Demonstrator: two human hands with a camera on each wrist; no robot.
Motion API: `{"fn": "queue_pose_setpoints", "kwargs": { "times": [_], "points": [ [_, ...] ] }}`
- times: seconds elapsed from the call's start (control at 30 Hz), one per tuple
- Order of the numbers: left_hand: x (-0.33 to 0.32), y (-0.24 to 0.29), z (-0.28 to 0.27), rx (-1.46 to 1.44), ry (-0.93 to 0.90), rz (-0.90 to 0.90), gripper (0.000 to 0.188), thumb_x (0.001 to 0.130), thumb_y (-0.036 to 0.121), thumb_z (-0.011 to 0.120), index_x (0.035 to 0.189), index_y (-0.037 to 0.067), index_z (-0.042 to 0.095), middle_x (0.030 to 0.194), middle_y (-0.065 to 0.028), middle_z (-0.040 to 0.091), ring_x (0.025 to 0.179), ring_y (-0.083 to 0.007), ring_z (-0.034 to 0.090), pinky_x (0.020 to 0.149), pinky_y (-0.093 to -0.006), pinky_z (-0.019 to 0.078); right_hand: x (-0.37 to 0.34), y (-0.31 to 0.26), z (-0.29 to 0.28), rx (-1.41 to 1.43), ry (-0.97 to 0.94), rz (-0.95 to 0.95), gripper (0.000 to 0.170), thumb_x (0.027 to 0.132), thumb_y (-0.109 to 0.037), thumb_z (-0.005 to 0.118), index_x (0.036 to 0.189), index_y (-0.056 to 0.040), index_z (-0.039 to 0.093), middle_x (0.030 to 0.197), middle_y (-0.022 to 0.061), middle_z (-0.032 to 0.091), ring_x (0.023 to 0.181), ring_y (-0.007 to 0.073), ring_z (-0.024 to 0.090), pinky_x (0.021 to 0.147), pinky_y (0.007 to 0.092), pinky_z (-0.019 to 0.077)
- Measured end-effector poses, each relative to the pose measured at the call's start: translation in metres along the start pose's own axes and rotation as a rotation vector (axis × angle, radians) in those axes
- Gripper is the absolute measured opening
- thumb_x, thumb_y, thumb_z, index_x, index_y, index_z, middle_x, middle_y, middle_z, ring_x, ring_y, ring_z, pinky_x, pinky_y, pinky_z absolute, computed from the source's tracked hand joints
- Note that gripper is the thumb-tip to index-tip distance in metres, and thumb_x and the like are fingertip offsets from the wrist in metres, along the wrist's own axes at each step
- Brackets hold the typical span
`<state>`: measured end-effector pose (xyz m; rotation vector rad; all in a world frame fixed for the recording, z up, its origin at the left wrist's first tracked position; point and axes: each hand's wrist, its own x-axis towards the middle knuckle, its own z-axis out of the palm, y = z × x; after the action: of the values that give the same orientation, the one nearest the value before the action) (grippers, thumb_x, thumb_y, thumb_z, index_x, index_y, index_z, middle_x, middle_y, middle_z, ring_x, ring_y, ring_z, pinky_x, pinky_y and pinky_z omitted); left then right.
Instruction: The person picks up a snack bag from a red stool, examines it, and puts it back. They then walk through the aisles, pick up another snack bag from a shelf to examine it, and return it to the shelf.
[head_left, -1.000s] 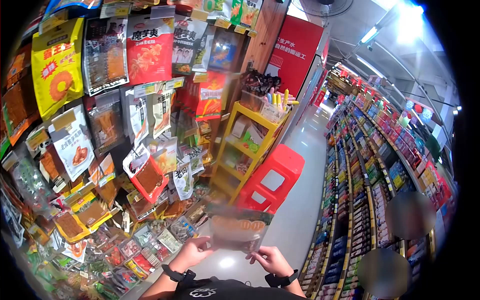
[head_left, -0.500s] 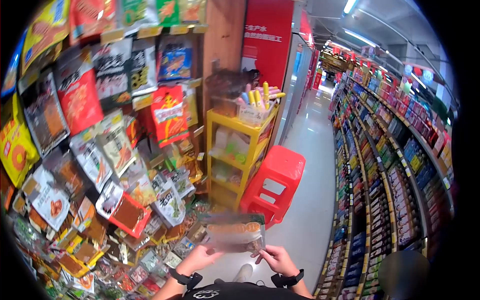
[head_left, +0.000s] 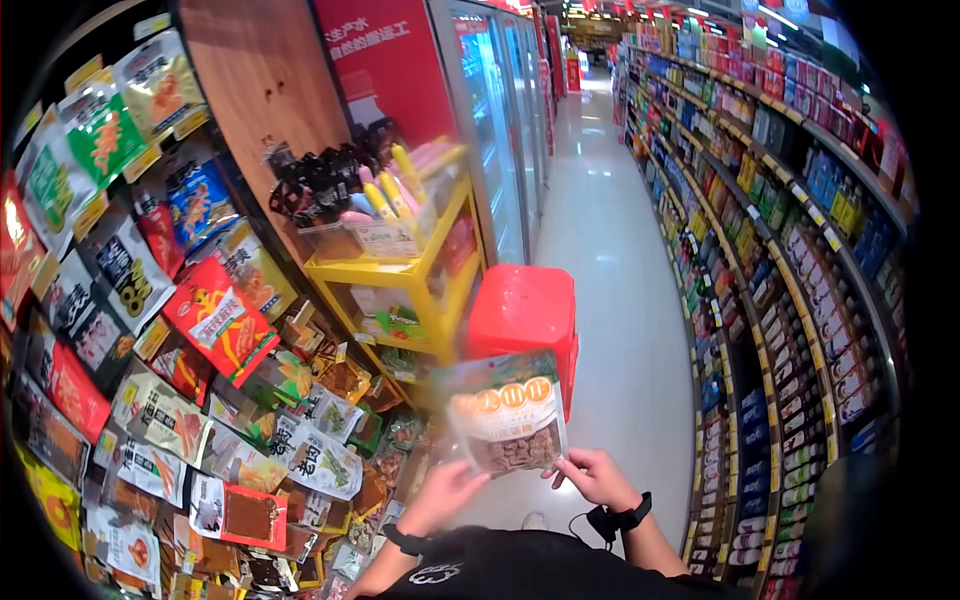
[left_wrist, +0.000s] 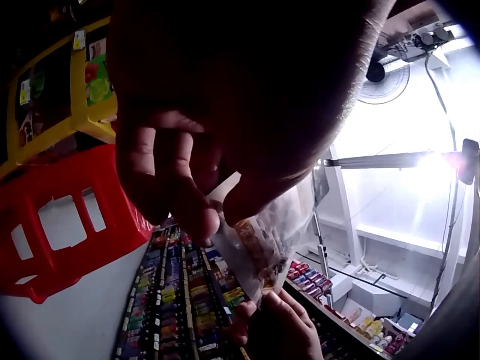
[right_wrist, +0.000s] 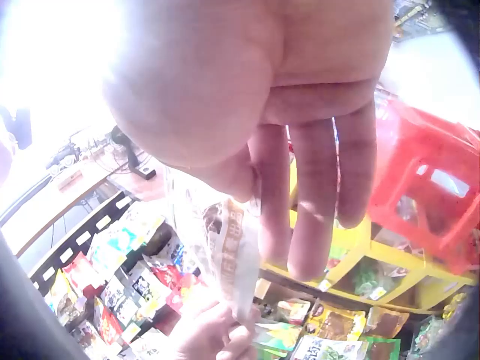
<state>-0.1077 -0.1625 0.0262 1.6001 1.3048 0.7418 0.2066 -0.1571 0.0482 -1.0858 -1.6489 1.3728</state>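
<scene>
Both hands hold a clear snack bag (head_left: 508, 420) upright in front of the body. It has a dark top band, a row of orange circles with white characters, and brown pieces in its lower half. My left hand (head_left: 450, 490) pinches the bag's lower left corner; thumb and forefinger also meet on the plastic bag (left_wrist: 262, 236) in the left wrist view. At the lower right corner, my right hand (head_left: 598, 477) pinches the edge between thumb and forefinger. In the right wrist view the other fingers of my right hand (right_wrist: 300, 165) extend past the bag (right_wrist: 234, 247).
Hanging snack packets (head_left: 225, 320) fill the rack on the left. A yellow shelf unit (head_left: 430, 300) carries a box of pens (head_left: 390, 225). A red plastic stool (head_left: 525, 305) stands behind the bag. Glass-door fridges (head_left: 500, 130) and long stocked shelves (head_left: 770, 270) flank the aisle floor (head_left: 600, 230).
The head view has swung right, toward the aisle. The bag has come up, its printed front now clearer and overlapping the stool. Both hands still grip its lower corners.
</scene>
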Motion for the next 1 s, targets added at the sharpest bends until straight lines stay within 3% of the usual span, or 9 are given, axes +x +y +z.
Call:
{"fn": "queue_pose_setpoints", "kwargs": {
  "times": [0.03,0.07,0.3,0.6,0.7,0.83,0.87,0.97,1.0],
  "points": [
    [0.009,0.003,-0.001,-0.037,-0.012,-0.027,0.031,0.102,0.031,0.074,0.098,0.000,0.070,0.076,-0.0053,0.065,0.067,-0.0125,0.057,0.062,-0.0336,0.0473,0.006,0.003,-0.005,0.020,0.009,0.007,0.025,0.111,-0.018,0.057,0.113,-0.0001,0.074,0.099,0.0052,0.080,0.081,0.0140,0.075,0.075,0.0302,0.0575],
    [0.018,0.004,-0.003,-0.036,-0.046,-0.036,0.030,0.102,0.015,0.075,0.129,0.001,0.071,0.084,0.0047,0.068,0.069,-0.0026,0.059,0.061,-0.0228,0.0475,0.012,0.005,-0.009,0.004,0.012,0.025,0.026,0.110,-0.019,0.057,0.113,0.0004,0.074,0.099,0.0053,0.080,0.080,0.0133,0.074,0.075,0.0300,0.0576],
    [0.098,-0.017,-0.020,-0.347,0.011,-0.100,0.030,0.103,0.007,0.071,0.131,-0.002,0.066,0.102,-0.0010,0.076,0.071,-0.0029,0.061,0.061,-0.0205,0.0489,0.071,0.017,-0.020,0.070,0.059,0.113,0.024,0.108,-0.018,0.062,0.115,0.0022,0.073,0.095,0.0071,0.079,0.080,0.0133,0.074,0.076,0.0301,0.0573],
    [0.262,-0.066,-0.054,-0.308,-0.061,-0.029,0.023,0.101,0.012,0.074,0.119,-0.003,0.071,0.082,0.0007,0.073,0.060,-0.0047,0.058,0.057,-0.0220,0.0468,0.200,0.052,-0.053,0.045,0.142,0.258,0.027,0.108,-0.018,0.063,0.122,0.0040,0.070,0.095,0.0072,0.076,0.081,0.0127,0.072,0.076,0.0292,0.0572],
    [0.303,-0.080,-0.066,-0.343,-0.109,-0.160,0.025,0.100,0.014,0.075,0.118,-0.004,0.071,0.085,-0.0006,0.076,0.060,-0.0054,0.059,0.057,-0.0222,0.0479,0.245,0.087,-0.060,0.096,0.152,0.296,0.028,0.108,-0.018,0.063,0.122,0.0046,0.070,0.095,0.0077,0.076,0.081,0.0128,0.072,0.076,0.0293,0.0572],
    [0.346,-0.099,-0.073,-0.400,-0.028,-0.065,0.031,0.101,0.014,0.075,0.124,-0.006,0.071,0.088,-0.0048,0.078,0.062,-0.0078,0.063,0.058,-0.0232,0.0504,0.301,0.117,-0.061,0.021,0.245,0.359,0.025,0.106,-0.018,0.065,0.115,0.0043,0.071,0.089,0.0070,0.075,0.075,0.0130,0.072,0.069,0.0300,0.0568],
    [0.355,-0.102,-0.076,-0.338,-0.020,-0.064,0.036,0.102,0.013,0.072,0.131,-0.008,0.067,0.090,-0.0067,0.078,0.063,-0.0081,0.064,0.058,-0.0237,0.0506,0.311,0.122,-0.063,-0.046,0.252,0.399,0.024,0.108,-0.016,0.063,0.109,0.0067,0.071,0.078,0.0044,0.074,0.069,0.0125,0.071,0.067,0.0284,0.0567],
    [0.374,-0.098,-0.080,-0.470,0.038,-0.144,0.037,0.103,0.015,0.071,0.133,-0.007,0.066,0.092,-0.0063,0.077,0.069,-0.0084,0.067,0.065,-0.0275,0.0551,0.337,0.104,-0.060,-0.143,0.265,0.422,0.026,0.107,-0.019,0.065,0.103,0.0063,0.070,0.075,0.0048,0.073,0.069,0.0111,0.070,0.064,0.0281,0.0542],
    [0.380,-0.102,-0.078,-0.469,0.034,-0.107,0.043,0.107,0.017,0.067,0.143,-0.006,0.060,0.086,-0.0053,0.074,0.063,-0.0070,0.063,0.059,-0.0263,0.0519,0.343,0.090,-0.055,-0.084,0.317,0.430,0.029,0.106,-0.022,0.067,0.098,0.0055,0.068,0.073,0.0059,0.072,0.069,0.0097,0.070,0.062,0.0284,0.0526]
  ]
}}
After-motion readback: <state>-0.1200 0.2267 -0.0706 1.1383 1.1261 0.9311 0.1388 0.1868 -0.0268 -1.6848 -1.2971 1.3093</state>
